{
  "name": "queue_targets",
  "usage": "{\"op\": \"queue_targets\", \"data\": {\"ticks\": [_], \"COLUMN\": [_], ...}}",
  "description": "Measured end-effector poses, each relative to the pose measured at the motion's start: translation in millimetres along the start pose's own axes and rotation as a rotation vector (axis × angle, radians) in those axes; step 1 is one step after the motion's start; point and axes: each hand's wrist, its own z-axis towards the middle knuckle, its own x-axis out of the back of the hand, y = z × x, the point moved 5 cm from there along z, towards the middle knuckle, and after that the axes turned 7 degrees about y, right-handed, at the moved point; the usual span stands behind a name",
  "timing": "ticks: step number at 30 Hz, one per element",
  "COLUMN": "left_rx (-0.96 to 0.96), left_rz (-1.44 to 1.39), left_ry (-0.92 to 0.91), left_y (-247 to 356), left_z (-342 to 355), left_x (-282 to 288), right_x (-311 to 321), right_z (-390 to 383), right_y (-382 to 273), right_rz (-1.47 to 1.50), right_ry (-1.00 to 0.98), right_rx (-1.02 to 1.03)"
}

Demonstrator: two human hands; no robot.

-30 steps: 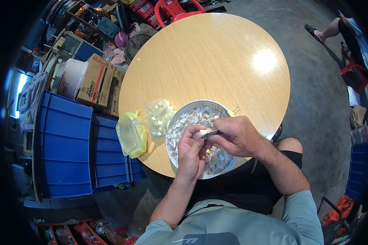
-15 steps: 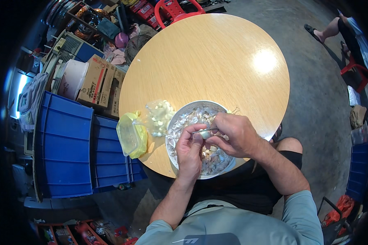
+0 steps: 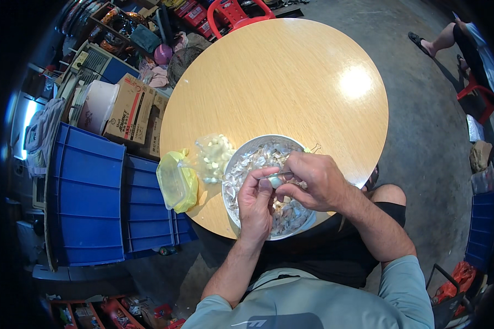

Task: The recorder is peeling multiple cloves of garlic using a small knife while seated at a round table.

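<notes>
Over the white bowl (image 3: pixel 229 205), my left hand (image 3: pixel 253 205) pinches a small pale garlic clove (image 3: pixel 275 180) between thumb and fingers. My right hand (image 3: pixel 318 181) is closed around a thin metal tool, like a small knife (image 3: pixel 269 176), which lies across the clove; its handle end is hidden in the fingers. Papery whitish and purplish skins (image 3: pixel 291 223) fill the bowl, with a few cream pieces among them. Left of the bowl sits a clear plastic bag (image 3: pixel 214 156) of cream-white cloves. Beside that bag, a clear plastic tub (image 3: pixel 177 183) rests in a yellow bag (image 3: pixel 192 192).
The round wooden table (image 3: pixel 280 77) extends beyond the bowl. Blue plastic crates (image 3: pixel 88 197) and a cardboard box (image 3: pixel 130 109) stand at the left. A red chair (image 3: pixel 236 13) is at the far edge. Another person's leg (image 3: pixel 443 39) shows at the upper right.
Both hands stay over the bowl. The clove and the metal tool have shifted slightly between the fingers, and more of the clove shows now.
</notes>
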Motion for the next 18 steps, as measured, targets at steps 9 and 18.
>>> {"op": "queue_targets", "data": {"ticks": [9,18], "left_rx": [0.019,0.056], "left_rz": [-0.034,-0.073], "left_ry": [-0.024,-0.037], "left_y": [-4.6,-3.5], "left_z": [0.8,1.8], "left_x": [5.2,3.3], "right_x": [0.1,1.2], "right_z": [-0.4,0.4], "right_y": [-1.2,-1.7], "right_rz": [0.003,0.02], "right_ry": [-0.061,-0.027], "right_rx": [-0.05,-0.029]}}
